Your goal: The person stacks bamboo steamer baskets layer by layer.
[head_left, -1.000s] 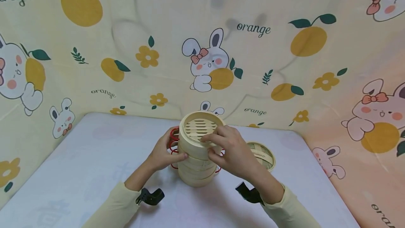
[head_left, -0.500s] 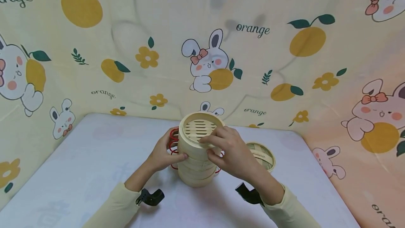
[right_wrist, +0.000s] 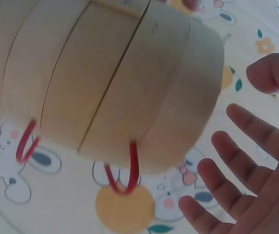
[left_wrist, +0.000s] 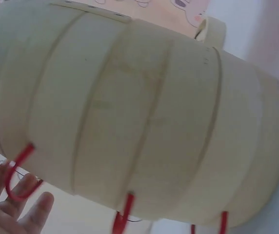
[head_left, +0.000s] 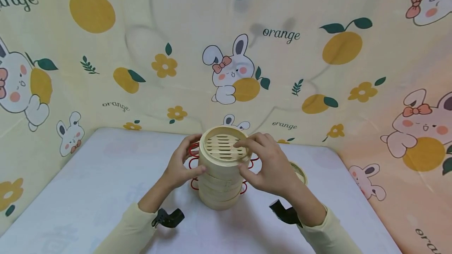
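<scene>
A stack of round bamboo steamer baskets (head_left: 219, 183) stands upright on the table, its slatted top (head_left: 222, 142) uncovered. Red loops (right_wrist: 125, 180) stick out from its sides. My left hand (head_left: 180, 166) is beside the upper left of the stack, thumb at the front. The left wrist view shows its fingers (left_wrist: 39, 209) extended near a red loop, not wrapped round it. At the upper right rim hovers my right hand (head_left: 268, 164); the right wrist view shows its fingers (right_wrist: 247, 168) spread, a gap between them and the baskets.
Behind my right hand lies a round woven bamboo lid (head_left: 300, 172), mostly hidden. A white cloth covers the table (head_left: 88, 191). A patterned curtain (head_left: 183, 22) with rabbits and oranges rises behind and along the sides.
My right hand has come away from the top rim, shifting right and spreading its fingers. My left hand has loosened and moved slightly up and left. The stack stays in place.
</scene>
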Tool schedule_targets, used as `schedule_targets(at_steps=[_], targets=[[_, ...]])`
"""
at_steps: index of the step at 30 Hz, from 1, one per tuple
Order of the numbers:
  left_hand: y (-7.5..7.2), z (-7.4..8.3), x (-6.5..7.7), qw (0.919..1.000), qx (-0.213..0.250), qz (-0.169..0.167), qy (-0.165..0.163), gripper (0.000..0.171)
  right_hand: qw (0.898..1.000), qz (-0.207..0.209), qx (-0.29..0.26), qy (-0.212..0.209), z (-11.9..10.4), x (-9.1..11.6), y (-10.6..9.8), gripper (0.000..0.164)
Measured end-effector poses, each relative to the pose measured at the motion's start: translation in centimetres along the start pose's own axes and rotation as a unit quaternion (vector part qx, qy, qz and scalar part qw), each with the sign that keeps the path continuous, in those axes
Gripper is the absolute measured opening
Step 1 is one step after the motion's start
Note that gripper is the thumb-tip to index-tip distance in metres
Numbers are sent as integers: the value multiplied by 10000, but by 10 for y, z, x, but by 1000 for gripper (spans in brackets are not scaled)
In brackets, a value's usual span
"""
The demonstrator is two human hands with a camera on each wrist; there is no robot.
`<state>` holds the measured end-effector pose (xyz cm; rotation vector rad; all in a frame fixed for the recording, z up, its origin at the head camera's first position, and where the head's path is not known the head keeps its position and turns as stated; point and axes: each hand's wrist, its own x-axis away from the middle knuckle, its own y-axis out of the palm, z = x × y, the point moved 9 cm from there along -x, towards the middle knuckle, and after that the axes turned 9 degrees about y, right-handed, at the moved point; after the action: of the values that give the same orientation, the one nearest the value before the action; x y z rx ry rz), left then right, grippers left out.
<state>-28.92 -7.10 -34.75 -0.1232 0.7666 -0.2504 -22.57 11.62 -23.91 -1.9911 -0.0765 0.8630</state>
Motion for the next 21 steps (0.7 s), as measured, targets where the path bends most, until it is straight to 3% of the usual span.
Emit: schedule_targets(at_steps=[11,21], targets=[[-5,18,-8,10000,-53,22,30,81,9957,-158,612,675,46,9,-12,48],[-7,23,-11,9999,-128,10,-40,78,9848,-425,765,1498,98,27,-10,46]])
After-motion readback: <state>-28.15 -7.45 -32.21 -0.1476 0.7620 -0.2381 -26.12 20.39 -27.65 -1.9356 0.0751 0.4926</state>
